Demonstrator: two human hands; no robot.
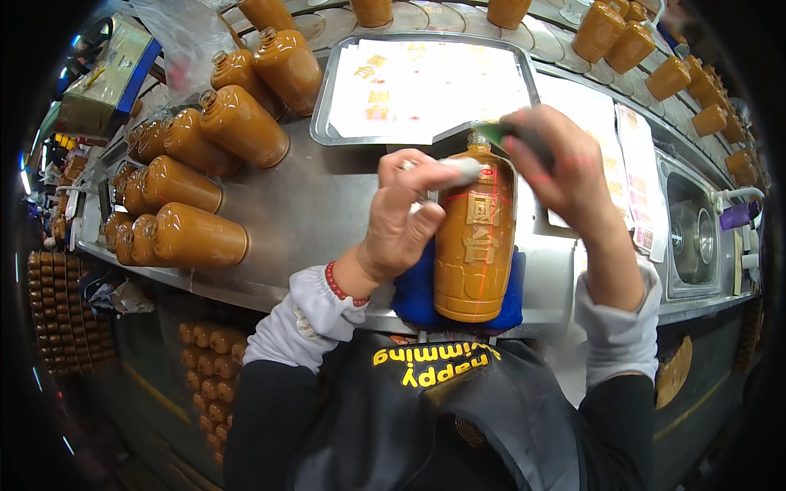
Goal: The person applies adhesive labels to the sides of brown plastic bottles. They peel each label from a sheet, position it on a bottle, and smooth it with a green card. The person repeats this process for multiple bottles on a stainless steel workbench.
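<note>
A caramel-brown glazed glass bottle [473,264] with raised gold characters lies propped on a blue pad [522,288] before me, its clear threaded neck pointing away. My left hand [402,212] is at its left shoulder. White material covers a fingertip; whether it is a finger cover or a cloth is unclear. My right hand [565,166], right of the neck, grips a dark green tool [528,141], blurred by motion. Red light lines cross the bottle and my right hand. Beyond the neck lies a metal tray [319,132] holding white sheets of gold and red decals [424,92].
Several brown bottles [245,126] stand left on the steel table [307,202]. A slatted conveyor [424,18] carrying more bottles curves along the back. Decal sheets [638,178] and a sink [694,239] are at right. Stacked bottles [212,368] sit below the table's left edge.
</note>
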